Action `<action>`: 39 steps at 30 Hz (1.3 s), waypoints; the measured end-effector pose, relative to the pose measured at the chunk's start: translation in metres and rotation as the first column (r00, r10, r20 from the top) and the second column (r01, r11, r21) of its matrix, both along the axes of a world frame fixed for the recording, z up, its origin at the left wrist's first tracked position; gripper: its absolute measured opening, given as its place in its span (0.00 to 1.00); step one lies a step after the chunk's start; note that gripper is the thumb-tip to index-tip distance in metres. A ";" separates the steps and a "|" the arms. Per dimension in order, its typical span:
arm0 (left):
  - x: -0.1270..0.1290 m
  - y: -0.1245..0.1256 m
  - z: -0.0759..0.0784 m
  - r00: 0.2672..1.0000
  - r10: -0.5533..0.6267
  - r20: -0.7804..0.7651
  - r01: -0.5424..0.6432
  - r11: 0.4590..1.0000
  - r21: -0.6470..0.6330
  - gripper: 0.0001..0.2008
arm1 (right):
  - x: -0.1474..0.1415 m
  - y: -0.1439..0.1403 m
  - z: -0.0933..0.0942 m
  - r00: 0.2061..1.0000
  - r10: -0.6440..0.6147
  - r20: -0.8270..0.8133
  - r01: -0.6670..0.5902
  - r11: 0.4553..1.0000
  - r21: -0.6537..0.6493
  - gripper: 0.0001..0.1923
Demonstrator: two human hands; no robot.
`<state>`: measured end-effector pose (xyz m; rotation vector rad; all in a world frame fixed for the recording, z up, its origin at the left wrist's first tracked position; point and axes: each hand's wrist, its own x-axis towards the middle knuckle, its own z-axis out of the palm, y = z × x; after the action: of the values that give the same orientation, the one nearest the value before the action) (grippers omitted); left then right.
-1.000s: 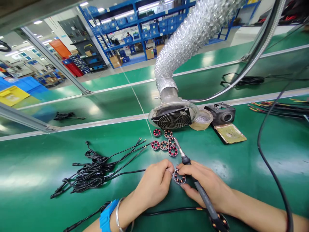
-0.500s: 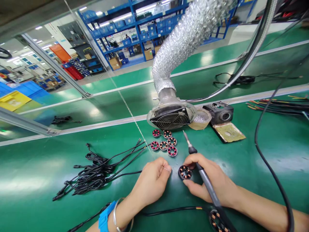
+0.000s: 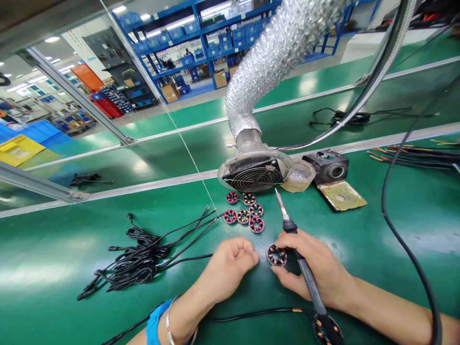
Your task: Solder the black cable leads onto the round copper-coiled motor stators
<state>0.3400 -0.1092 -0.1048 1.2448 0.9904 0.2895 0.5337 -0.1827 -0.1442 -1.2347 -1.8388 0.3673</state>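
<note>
Head view: green bench [image 3: 72, 249], blue shelving [image 3: 215, 43] behind; left fingers [image 3: 240, 247] curled, right fingers [image 3: 287, 239] gripping soldering iron [image 3: 298, 249].

Glossy green surface [image 3: 53, 268]; crinkled foil duct [image 3: 283, 48]; matt black rubbery cables [image 3: 140, 258]; copper-wound metal stator [image 3: 276, 255].

One camera sat on the person's head, looking forward and steeply down over a glossy green workbench mat [image 3: 53, 268]. Both bare forearms entered from the bottom edge, so the near bench lay close beneath the lens. Farther ahead the view took in a crinkled silver foil extraction duct [image 3: 276, 52] and, well beyond, blue steel storage shelving [image 3: 201, 43]. No second view existed.
</note>
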 end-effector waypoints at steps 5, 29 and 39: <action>-0.003 -0.004 -0.002 0.993 -0.058 -0.107 0.078 0.979 0.188 0.15 | 0.000 -0.002 -0.003 1.000 0.008 0.021 -0.008 1.000 0.011 0.18; -0.007 0.001 -0.002 0.988 -0.133 -0.078 0.144 0.974 0.172 0.18 | 0.003 0.000 -0.004 0.999 0.041 -0.032 -0.041 0.999 0.002 0.18; -0.002 -0.001 -0.007 0.990 -0.130 0.057 0.134 0.989 -0.069 0.15 | 0.002 -0.002 -0.008 1.000 0.029 -0.005 -0.029 0.999 -0.031 0.17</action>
<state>0.3384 -0.1104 -0.1122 1.2246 0.8626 0.1802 0.5354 -0.1852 -0.1518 -1.2278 -1.8551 0.4160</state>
